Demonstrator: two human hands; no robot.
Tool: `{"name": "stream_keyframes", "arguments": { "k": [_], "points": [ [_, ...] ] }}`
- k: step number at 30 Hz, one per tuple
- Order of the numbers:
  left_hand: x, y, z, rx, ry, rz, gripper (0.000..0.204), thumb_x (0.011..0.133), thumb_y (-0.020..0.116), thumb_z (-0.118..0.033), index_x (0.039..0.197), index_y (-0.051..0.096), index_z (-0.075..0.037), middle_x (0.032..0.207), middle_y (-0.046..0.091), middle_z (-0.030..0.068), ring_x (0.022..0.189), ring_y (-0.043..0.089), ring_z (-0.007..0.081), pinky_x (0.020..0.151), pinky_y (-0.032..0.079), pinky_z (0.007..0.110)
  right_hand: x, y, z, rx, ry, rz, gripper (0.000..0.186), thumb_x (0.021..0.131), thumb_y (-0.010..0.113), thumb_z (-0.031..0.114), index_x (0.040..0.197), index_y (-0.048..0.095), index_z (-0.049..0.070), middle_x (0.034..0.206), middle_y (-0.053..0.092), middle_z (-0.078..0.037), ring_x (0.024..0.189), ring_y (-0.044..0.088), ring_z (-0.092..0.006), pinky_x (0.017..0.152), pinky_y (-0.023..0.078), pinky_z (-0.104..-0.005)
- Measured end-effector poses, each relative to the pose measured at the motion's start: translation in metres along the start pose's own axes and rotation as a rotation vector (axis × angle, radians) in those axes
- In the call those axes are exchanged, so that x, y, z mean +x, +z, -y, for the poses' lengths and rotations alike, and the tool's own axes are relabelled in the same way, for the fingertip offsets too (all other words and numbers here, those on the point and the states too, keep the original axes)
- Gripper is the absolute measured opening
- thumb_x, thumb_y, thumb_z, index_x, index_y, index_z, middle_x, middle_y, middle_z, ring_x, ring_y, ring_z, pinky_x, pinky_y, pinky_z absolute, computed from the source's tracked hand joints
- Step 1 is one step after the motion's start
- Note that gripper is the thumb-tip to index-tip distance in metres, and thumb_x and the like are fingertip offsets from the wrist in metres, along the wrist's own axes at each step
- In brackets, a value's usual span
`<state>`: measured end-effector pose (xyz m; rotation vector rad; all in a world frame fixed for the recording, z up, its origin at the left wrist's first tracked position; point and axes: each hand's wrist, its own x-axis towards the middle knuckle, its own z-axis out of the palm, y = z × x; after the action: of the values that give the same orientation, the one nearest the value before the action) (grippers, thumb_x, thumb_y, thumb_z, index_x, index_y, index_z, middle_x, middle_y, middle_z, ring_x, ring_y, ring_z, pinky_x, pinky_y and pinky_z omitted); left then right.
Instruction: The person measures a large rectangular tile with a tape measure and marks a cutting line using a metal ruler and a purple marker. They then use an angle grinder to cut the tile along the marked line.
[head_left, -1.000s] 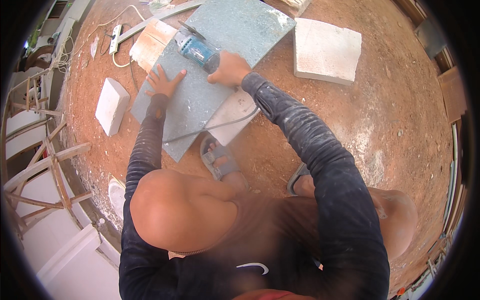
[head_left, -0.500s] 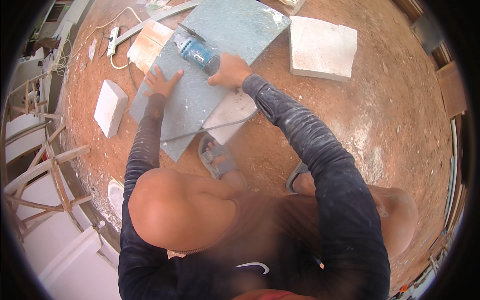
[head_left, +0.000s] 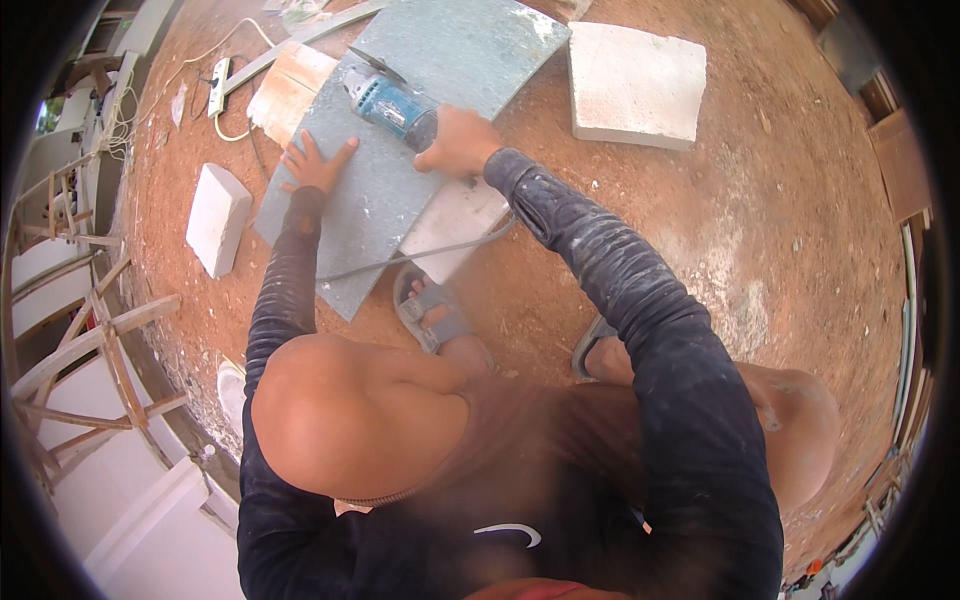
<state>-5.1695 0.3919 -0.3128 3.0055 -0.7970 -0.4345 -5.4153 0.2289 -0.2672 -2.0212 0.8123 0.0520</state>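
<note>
A large grey-green stone slab (head_left: 440, 70) lies tilted on the red dirt ground, resting on white blocks. My right hand (head_left: 460, 142) grips the rear of a blue angle grinder (head_left: 388, 100), whose disc end sits on the slab. My left hand (head_left: 315, 163) lies flat on the slab's left edge with fingers spread. The grinder's grey cord (head_left: 420, 255) runs back across the slab toward my feet. I am squatting, with my knees in the foreground.
A white block (head_left: 217, 218) lies left of the slab and a bigger white block (head_left: 635, 85) to its right. A power strip with pale cable (head_left: 218, 80) sits at the upper left. Wooden frames (head_left: 90, 340) stand on the left. My sandalled feet (head_left: 435, 315) are close to the slab.
My right hand and the grinder have shifted slightly along the slab. My left hand stays pressed flat on the slab.
</note>
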Motion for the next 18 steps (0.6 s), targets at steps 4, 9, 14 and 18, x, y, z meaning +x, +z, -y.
{"name": "stream_keyframes", "arguments": {
  "k": [4,9,14,18],
  "points": [
    [0.0,0.001,0.0,-0.009,0.004,0.001,0.126,0.065,0.05,-0.089,0.155,0.002,-0.013,0.159,-0.004,0.0232,0.147,-0.01,0.0385,0.108,-0.003,0.07,-0.005,-0.002,-0.002,0.014,0.009,0.002,0.066,0.065,0.077,0.035,0.112,0.058,-0.007,0.1,0.067,-0.027,0.092,0.067,-0.0378,0.082,0.054,-0.0398],
    [0.0,0.001,0.002,-0.027,0.002,-0.007,0.127,0.065,0.051,-0.089,0.155,0.003,-0.014,0.159,-0.004,0.0227,0.147,-0.01,0.0381,0.108,-0.003,0.07,-0.01,-0.002,-0.002,0.016,0.017,0.009,0.065,0.065,0.077,0.034,0.112,0.057,-0.008,0.099,0.066,-0.027,0.091,0.068,-0.0377,0.081,0.054,-0.0401],
    [0.0,0.002,0.0,-0.042,0.009,0.002,0.128,0.064,0.051,-0.089,0.155,0.003,-0.015,0.159,-0.004,0.0218,0.147,-0.011,0.0378,0.108,-0.004,0.069,-0.014,-0.003,-0.007,0.01,0.001,-0.004,0.066,0.065,0.077,0.034,0.112,0.057,-0.007,0.1,0.066,-0.027,0.092,0.067,-0.0378,0.082,0.054,-0.0406],
    [0.006,0.003,0.008,-0.002,0.006,-0.012,0.131,0.059,0.049,-0.093,0.155,0.003,-0.017,0.159,-0.004,0.0221,0.147,-0.007,0.0393,0.107,0.0,0.071,-0.019,-0.009,0.0,0.004,0.046,0.05,0.068,0.068,0.079,0.035,0.118,0.056,-0.005,0.113,0.064,-0.025,0.105,0.065,-0.0358,0.092,0.052,-0.0379]
  ]
}}
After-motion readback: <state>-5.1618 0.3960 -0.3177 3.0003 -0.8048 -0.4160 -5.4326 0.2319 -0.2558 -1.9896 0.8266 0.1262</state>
